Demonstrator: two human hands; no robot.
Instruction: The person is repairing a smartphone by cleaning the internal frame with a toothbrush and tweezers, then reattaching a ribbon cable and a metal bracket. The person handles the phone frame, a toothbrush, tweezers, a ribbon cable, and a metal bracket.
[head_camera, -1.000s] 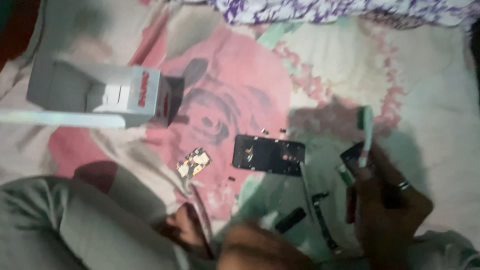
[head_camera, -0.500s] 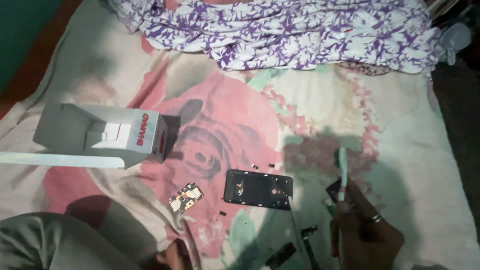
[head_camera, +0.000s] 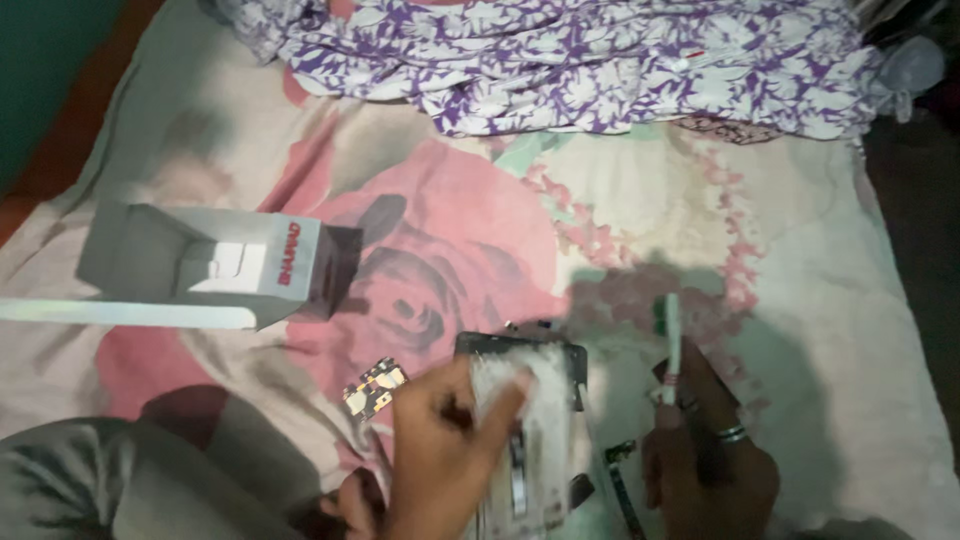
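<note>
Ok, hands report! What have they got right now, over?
Left hand grips white cloth over dark phone frame. Right hand holds thin pale green tool upright. Small circuit board just left, untouched.

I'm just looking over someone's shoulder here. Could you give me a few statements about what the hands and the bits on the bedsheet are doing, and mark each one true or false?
1. The right hand holds a slim green and white tool pointing upward. True.
2. The left hand is empty and lies flat on the sheet. False: it holds a pale flat part over the dark phone frame.
3. A grey box lies on the floral sheet, to the left. True.
4. The purple and white patterned cloth covers the grey box. False: it is bunched at the far edge, apart from the box.
5. A ring shows on the right hand. True.
</note>
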